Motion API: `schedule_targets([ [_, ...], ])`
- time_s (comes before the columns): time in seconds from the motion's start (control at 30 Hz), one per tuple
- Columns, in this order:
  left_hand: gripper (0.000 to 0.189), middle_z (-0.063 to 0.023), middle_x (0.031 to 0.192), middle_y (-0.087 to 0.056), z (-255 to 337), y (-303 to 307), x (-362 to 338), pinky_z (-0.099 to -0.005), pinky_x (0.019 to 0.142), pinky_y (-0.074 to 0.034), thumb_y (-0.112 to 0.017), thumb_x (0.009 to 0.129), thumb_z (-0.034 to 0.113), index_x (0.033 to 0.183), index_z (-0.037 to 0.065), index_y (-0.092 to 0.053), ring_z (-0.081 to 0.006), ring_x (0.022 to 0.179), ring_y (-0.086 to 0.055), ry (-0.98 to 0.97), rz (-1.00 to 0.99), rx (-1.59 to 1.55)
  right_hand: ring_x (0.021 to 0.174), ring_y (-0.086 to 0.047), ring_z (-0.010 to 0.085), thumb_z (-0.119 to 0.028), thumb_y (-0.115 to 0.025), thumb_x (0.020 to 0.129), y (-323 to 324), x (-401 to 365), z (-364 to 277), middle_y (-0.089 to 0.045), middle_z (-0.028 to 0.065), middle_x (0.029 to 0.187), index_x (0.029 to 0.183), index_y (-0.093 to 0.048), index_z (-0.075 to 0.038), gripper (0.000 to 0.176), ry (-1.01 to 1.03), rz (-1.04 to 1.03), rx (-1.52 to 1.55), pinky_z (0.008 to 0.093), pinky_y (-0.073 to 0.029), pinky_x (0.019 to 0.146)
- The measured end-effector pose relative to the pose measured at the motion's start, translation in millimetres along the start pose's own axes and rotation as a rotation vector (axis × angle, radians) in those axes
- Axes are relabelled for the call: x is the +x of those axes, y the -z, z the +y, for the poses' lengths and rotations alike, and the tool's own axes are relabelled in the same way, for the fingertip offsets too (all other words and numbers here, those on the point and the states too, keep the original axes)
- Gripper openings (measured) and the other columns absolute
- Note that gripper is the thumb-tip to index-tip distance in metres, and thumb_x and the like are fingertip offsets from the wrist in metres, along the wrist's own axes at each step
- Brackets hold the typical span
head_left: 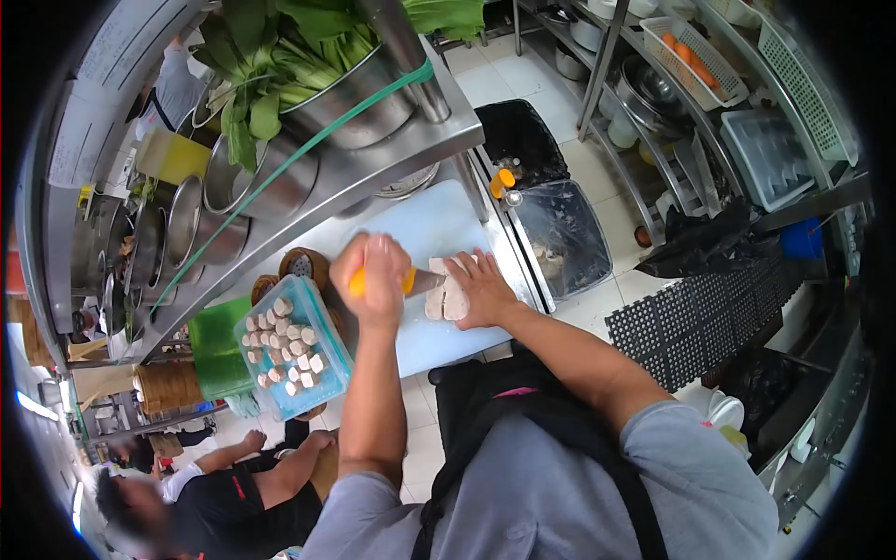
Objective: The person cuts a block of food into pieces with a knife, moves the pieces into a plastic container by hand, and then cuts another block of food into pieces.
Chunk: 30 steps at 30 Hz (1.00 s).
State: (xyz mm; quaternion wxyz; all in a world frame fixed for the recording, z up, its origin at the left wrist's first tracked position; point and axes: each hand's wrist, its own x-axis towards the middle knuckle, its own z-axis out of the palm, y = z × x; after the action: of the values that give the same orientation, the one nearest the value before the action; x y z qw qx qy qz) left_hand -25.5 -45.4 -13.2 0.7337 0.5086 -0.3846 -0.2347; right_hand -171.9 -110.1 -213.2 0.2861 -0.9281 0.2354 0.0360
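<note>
My left hand [483, 291] lies with spread fingers on a pale, whitish block of food [448, 301], pressing it against the light blue cutting board [425, 347]. The block shows cut lines. My right hand [378, 275] is wrapped round the orange handle of a knife [427, 282], whose blade reaches the left side of the block. Left of the board, a clear blue-tinted tray [334, 366] holds several pale, chunky pieces [280, 341].
A metal shelf [411, 154] with steel pots and leafy greens [308, 56] overhangs the board's far side. Black bins [523, 140] stand beyond the counter. A green board [219, 341] lies left of the tray. A co-worker [224, 499] is at lower left.
</note>
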Motion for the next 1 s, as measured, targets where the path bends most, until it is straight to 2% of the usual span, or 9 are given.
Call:
schedule_targets([
  [0.07,0.031,-0.0026,0.06,-0.042,25,-5,-16,-0.0288,0.048,-0.035,-0.049,0.11,0.014,0.081,0.005,-0.043,-0.0112,0.052,-0.04,-0.182,0.018,-0.051,0.157,-0.018,0.0509,-0.05,-0.088,0.062,-3,-1,-1,-0.028,0.0218,0.168,0.169,-0.018,-0.01,0.134,-0.009,-0.031,0.008,0.0565,-0.012,0.132],
  [0.17,0.033,-0.0044,0.055,-0.04,51,-7,-9,-0.031,0.047,-0.036,-0.046,0.109,0.011,0.078,0.007,-0.037,-0.0136,0.047,-0.035,-0.319,0.103,-0.041,0.157,-0.018,0.0514,-0.048,-0.088,0.062,-12,0,3,-0.028,0.0222,0.167,0.168,-0.017,-0.004,0.135,0.006,0.031,0.033,0.0562,-0.012,0.132],
  [0.33,0.033,-0.0042,0.056,-0.04,28,-1,-7,-0.0314,0.047,-0.037,-0.046,0.109,0.011,0.077,0.007,-0.037,-0.0135,0.047,-0.035,-0.329,0.147,-0.028,0.156,-0.02,0.0507,-0.044,-0.09,0.059,-13,0,4,-0.031,0.0214,0.165,0.165,-0.02,-0.004,0.133,0.015,0.087,0.088,0.0565,-0.014,0.132],
  [0.43,0.038,-0.0036,0.055,-0.037,24,-3,-9,-0.0311,0.047,-0.038,-0.045,0.11,0.018,0.073,0.008,-0.039,-0.0125,0.046,-0.033,-0.293,0.183,-0.002,0.156,-0.02,0.0507,-0.043,-0.09,0.058,-15,-1,6,-0.03,0.0213,0.165,0.165,-0.021,-0.003,0.133,0.02,0.091,0.108,0.0559,-0.013,0.132],
  [0.87,0.035,-0.0042,0.056,-0.039,10,-4,-8,-0.0317,0.047,-0.037,-0.047,0.109,0.012,0.075,0.007,-0.039,-0.0134,0.047,-0.035,-0.263,0.058,-0.04,0.157,-0.019,0.0501,-0.045,-0.09,0.059,-13,-2,5,-0.029,0.0212,0.166,0.165,-0.021,-0.003,0.134,0.019,0.082,0.1,0.0538,-0.012,0.133],
  [1.0,0.035,-0.0054,0.056,-0.042,10,-5,-7,-0.0316,0.047,-0.037,-0.048,0.109,0.01,0.075,0.007,-0.038,-0.0137,0.047,-0.037,-0.253,0.021,-0.078,0.157,-0.019,0.0513,-0.045,-0.09,0.06,-14,-2,5,-0.029,0.0216,0.166,0.165,-0.022,-0.002,0.132,0.025,0.089,0.107,0.0553,-0.011,0.132],
])
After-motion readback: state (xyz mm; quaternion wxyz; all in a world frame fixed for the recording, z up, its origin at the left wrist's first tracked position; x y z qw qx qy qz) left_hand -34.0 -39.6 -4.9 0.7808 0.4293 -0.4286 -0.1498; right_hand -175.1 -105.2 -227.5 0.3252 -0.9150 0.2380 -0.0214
